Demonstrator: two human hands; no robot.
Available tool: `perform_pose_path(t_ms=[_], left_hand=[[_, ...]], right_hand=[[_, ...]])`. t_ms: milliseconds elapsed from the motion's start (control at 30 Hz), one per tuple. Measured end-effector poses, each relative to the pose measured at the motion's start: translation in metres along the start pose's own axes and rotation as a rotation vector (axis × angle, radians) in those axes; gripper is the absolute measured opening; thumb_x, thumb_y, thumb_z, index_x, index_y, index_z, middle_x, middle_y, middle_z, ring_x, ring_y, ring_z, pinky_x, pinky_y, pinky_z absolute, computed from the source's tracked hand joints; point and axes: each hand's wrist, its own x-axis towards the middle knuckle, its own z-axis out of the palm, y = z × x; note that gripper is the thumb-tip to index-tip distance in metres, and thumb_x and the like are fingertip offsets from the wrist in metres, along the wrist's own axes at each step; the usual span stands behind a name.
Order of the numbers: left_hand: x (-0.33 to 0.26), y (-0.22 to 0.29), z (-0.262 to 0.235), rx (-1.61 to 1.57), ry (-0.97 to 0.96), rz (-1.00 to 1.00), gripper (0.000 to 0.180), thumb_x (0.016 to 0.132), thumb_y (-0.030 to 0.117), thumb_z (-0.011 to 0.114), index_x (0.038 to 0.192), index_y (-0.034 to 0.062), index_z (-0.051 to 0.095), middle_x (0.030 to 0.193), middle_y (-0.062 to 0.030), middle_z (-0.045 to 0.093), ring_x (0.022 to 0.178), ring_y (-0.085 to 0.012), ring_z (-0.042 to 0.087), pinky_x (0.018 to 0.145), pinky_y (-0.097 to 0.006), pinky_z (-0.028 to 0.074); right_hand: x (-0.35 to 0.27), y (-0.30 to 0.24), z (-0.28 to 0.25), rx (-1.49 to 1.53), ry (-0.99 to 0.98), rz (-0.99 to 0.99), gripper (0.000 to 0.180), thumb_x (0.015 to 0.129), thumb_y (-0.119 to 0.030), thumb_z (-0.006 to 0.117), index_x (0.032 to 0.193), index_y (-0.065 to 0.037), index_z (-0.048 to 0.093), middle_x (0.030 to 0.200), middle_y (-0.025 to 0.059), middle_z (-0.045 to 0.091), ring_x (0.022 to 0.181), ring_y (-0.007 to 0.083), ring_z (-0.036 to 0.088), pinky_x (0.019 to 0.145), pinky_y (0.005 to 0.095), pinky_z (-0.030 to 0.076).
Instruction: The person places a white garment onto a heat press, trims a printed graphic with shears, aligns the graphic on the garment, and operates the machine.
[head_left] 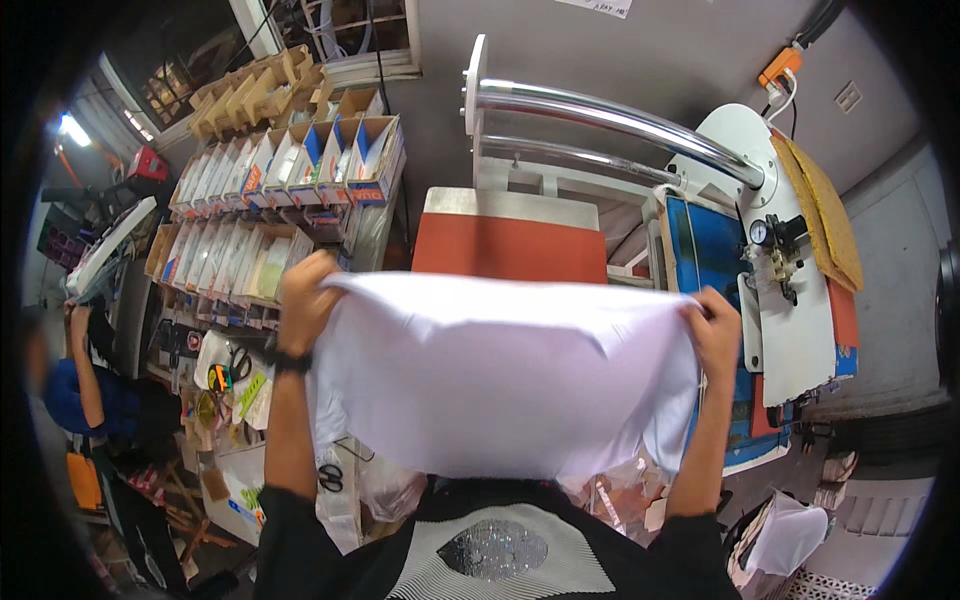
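A white shirt (520,380) is stretched wide between my two hands, its upper edge pulled nearly straight and the rest hanging down in front of my body. My left hand (308,310) pinches its upper left corner, and my right hand (714,330) pinches the upper right corner. Loose, sleeve-like folds droop at both sides. Just beyond the shirt lies the flat red pad (510,245) of a press, partly hidden by the cloth. Slight blur softens the shirt's top edge.
Chrome bars (620,130) run above the pad to a white machine body with a pressure gauge (762,233). Cardboard bins (375,160) of packets stand at left, near scissors (330,477) on a cluttered table. Another person (90,390) works at far left. Folded cloth (790,535) lies lower right.
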Motion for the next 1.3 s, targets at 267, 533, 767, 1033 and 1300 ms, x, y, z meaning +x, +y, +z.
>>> perform_pose_path(t_ms=[267,533,767,1033,1300], left_hand=[[0.057,-0.159,0.203,0.079,0.048,-0.499,0.040,0.089,0.039,0.067,0.081,0.0001,0.062,0.084,-0.0184,0.065,0.078,-0.0349,0.062,0.069,-0.041,0.047],[0.099,-0.210,0.243,-0.271,0.164,-0.618,0.036,0.087,0.035,0.072,0.079,0.0002,0.067,0.073,-0.0051,0.065,0.072,-0.0132,0.056,0.069,-0.031,0.045],[0.131,-0.229,0.250,-0.209,0.131,-0.486,0.035,0.086,0.032,0.073,0.077,-0.0013,0.065,0.076,-0.0094,0.065,0.074,-0.0184,0.057,0.073,-0.032,0.045],[0.121,-0.189,0.266,0.189,0.223,-0.109,0.025,0.086,0.018,0.066,0.107,0.0030,0.065,0.109,-0.0137,0.064,0.104,-0.0323,0.059,0.091,-0.041,0.045],[0.066,-0.084,0.281,0.496,-0.257,-0.118,0.059,0.097,0.031,0.052,0.148,0.0063,0.036,0.154,-0.0145,0.035,0.145,-0.0337,0.026,0.116,-0.058,0.019]], right_hand=[[0.146,0.188,0.171,0.118,0.011,0.160,0.027,0.082,-0.026,0.078,0.077,0.000,0.069,0.066,0.0018,0.062,0.061,0.0103,0.053,0.057,0.0290,0.041],[0.201,0.215,0.216,0.164,0.048,0.183,0.029,0.084,-0.026,0.078,0.076,0.000,0.068,0.068,-0.0020,0.060,0.064,0.0072,0.050,0.060,0.0251,0.041],[0.230,0.231,0.223,0.134,0.054,0.206,0.033,0.082,-0.031,0.078,0.082,0.001,0.071,0.069,0.0067,0.065,0.065,0.0144,0.056,0.064,0.0306,0.045],[0.200,0.132,0.248,-0.477,0.266,-0.224,0.031,0.087,-0.022,0.066,0.112,-0.005,0.066,0.112,0.0129,0.062,0.106,0.0312,0.058,0.093,0.0461,0.040],[0.120,0.097,0.271,-0.720,-0.119,-0.166,0.070,0.096,-0.050,0.050,0.149,-0.007,0.035,0.156,0.0153,0.030,0.148,0.0318,0.020,0.118,0.0541,0.013]])
